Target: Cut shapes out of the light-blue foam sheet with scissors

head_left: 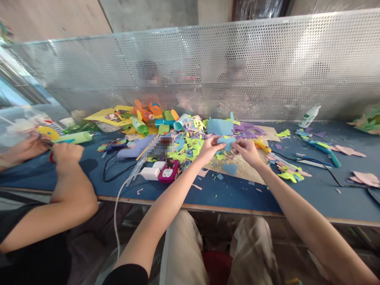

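Note:
Between my two hands is a small light blue paper piece [228, 143], held just above the scraps on the table. My left hand [211, 148] pinches its left edge with thumb and fingertips. On the other edge, my right hand [246, 149] has its thumb and finger closed on the same piece. Below them a blue paper heart [230, 169] lies on a sheet of brown paper [247, 170]. A larger light blue paper shape [219, 126] stands behind my hands. Just right of my right hand lies a yellow glue gun [262, 145], partly hidden.
Colourful paper scraps [190, 144] cover the middle of the blue table [184, 194]. A magenta power adapter [168, 171] with white plugs sits left. At far left, a co-worker's hands [67, 153] hold scissors. A white glue bottle [309, 116] stands by the perforated metal screen [190, 59].

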Tool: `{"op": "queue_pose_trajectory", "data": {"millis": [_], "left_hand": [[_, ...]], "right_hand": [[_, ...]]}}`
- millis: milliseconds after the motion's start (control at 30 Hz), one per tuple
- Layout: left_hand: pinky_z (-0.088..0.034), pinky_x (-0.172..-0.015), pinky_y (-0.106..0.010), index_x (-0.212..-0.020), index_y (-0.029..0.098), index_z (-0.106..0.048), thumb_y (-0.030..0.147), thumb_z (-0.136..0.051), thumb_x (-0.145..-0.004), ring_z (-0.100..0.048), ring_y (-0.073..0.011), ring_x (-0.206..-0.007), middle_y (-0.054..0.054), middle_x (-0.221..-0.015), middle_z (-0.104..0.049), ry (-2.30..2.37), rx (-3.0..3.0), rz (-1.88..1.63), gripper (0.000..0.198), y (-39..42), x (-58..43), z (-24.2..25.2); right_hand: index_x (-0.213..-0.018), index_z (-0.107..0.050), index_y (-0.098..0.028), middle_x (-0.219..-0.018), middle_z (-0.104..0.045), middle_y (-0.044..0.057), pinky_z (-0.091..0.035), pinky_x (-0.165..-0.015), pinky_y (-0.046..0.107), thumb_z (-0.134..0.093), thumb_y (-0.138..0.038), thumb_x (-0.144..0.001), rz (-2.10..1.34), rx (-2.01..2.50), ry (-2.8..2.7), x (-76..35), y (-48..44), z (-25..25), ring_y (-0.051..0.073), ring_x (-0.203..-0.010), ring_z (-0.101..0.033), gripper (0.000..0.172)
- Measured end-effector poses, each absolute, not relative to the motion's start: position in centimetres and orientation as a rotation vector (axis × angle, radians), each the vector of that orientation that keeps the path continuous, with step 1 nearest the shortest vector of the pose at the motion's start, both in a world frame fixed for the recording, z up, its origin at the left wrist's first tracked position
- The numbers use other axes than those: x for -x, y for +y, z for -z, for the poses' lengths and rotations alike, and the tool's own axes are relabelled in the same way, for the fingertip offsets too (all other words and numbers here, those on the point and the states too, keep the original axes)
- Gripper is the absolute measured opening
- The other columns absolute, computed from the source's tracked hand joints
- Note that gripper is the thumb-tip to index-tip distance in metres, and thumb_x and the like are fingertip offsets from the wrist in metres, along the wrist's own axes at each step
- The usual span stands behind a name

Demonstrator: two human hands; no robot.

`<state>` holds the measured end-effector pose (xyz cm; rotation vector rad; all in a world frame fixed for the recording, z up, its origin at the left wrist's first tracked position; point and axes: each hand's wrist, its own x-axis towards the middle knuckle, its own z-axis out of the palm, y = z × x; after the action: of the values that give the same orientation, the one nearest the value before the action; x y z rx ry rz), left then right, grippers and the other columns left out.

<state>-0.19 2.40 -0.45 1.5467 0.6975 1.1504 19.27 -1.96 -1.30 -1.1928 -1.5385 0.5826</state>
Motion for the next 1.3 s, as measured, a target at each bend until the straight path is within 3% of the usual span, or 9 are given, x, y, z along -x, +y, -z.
{"op": "queue_pose_trajectory", "data": {"millis": [167,533,1133,1300], "left_hand": [[-0.053,-0.087,-0.037,-0.107,0.014,-0.062,0.033,-0.078,-0.072,-0.065,-0.0199,-0.096,-0.010,-0.105,-0.068,0.671,-1.648,-1.081,0.043,2.3,0.1,0.7],[-0.051,-0.082,-0.034,-0.097,0.013,-0.064,0.043,-0.073,-0.078,-0.066,-0.0196,-0.089,-0.011,-0.098,-0.070,0.613,-1.711,-0.995,0.037,1.9,-0.1,0.6],[-0.054,-0.081,-0.035,-0.104,0.016,-0.062,0.040,-0.076,-0.074,-0.065,-0.0207,-0.094,-0.011,-0.103,-0.068,0.642,-1.656,-1.072,0.042,1.3,-0.4,0.3],[-0.053,-0.076,-0.033,-0.094,0.015,-0.061,0.038,-0.077,-0.072,-0.065,-0.0175,-0.084,-0.006,-0.090,-0.067,0.639,-1.710,-1.016,0.035,1.7,-0.2,0.6]], "right_hand": [[-0.084,-0.069,-0.019,-0.064,-0.064,0.001,-0.043,-0.055,0.028,-0.064,-0.050,-0.083,-0.611,1.146,-1.588,-19.3,-1.8,1.5,0.017,-0.056,-0.058,0.031],[-0.079,-0.070,-0.019,-0.065,-0.065,0.002,-0.044,-0.055,0.029,-0.064,-0.051,-0.082,-0.534,1.218,-1.528,-19.4,-1.3,2.1,0.018,-0.057,-0.059,0.033],[-0.077,-0.068,-0.018,-0.058,-0.061,0.001,-0.041,-0.051,0.028,-0.065,-0.050,-0.081,-0.621,1.162,-1.455,-18.9,-1.4,1.9,0.015,-0.051,-0.053,0.033],[-0.088,-0.073,-0.019,-0.078,-0.074,0.005,-0.047,-0.059,0.029,-0.066,-0.047,-0.081,-0.626,1.152,-1.548,-18.9,-1.6,1.9,0.019,-0.065,-0.064,0.029]]}}
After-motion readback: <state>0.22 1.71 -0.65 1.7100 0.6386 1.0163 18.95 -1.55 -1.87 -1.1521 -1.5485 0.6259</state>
